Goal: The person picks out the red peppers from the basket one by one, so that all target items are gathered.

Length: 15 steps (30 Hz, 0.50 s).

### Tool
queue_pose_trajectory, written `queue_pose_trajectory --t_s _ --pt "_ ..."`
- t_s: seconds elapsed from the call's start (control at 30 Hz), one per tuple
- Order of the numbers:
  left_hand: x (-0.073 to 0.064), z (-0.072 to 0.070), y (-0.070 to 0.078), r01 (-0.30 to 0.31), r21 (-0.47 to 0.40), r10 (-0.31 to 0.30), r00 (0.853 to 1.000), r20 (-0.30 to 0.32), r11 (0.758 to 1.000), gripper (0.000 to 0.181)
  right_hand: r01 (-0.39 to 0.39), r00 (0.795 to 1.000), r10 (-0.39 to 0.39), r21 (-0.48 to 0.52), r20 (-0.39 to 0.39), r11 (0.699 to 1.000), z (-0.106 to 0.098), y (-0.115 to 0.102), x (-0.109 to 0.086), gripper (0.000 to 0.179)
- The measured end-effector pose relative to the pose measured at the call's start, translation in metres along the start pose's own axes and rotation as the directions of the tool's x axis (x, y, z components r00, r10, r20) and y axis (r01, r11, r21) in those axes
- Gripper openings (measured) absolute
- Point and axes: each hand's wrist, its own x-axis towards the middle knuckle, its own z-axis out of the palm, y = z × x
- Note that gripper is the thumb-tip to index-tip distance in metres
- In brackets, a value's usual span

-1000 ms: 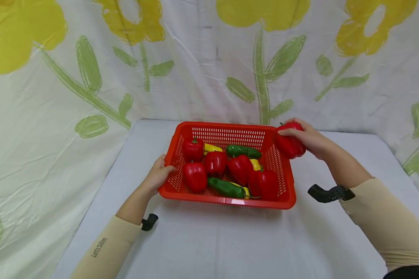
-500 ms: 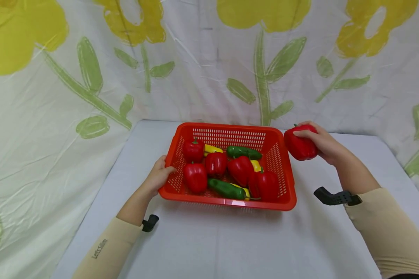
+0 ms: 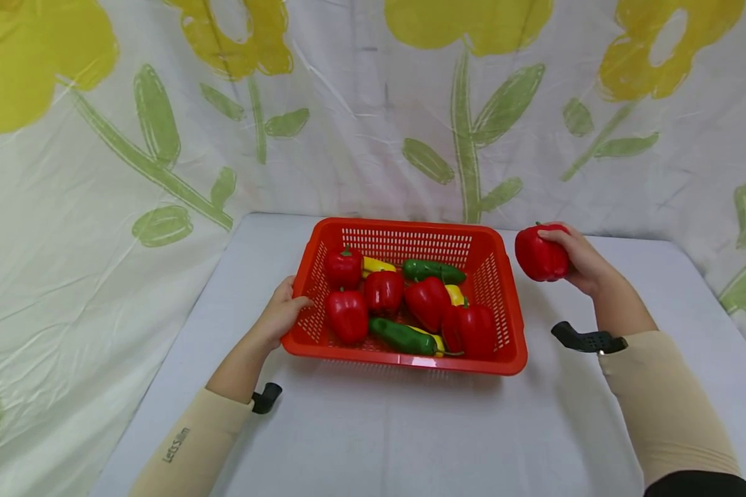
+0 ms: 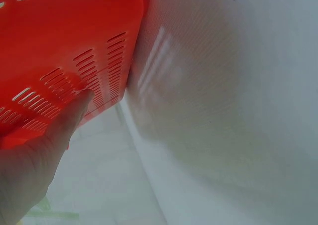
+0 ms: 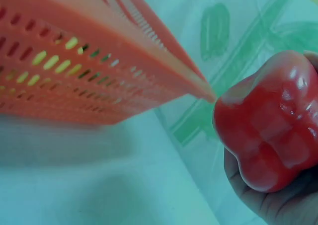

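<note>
White table (image 3: 373, 435); held red pepper (image 3: 537, 255); "LetsSlim" sleeve (image 3: 199, 438).

A rectangular, slotted red basket (image 3: 404, 359) stands on the white table (image 3: 373, 435).

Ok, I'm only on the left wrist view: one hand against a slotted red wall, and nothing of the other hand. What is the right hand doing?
Observer: The right hand is holding a red bell pepper.
Operator: Is that one inside the basket or outside?
Observer: Outside. In the head view it is beyond the right-hand end, with a gap between it and the rim.
Operator: And what's lying in there? I only get the outer wall.
Observer: A mix: red peppers, long green peppers and some yellow ones partly hidden among them.
</note>
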Motion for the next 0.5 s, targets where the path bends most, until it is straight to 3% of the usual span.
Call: queue_pose_trajectory --t_s 0.5 --pt "0.0 -0.001 -0.001 -0.01 -0.01 0.01 1.0 0.006 1.0 0.046 -0.043 0.999 0.046 0.131 -0.019 0.99 -0.01 0.025 0.027 0.032"
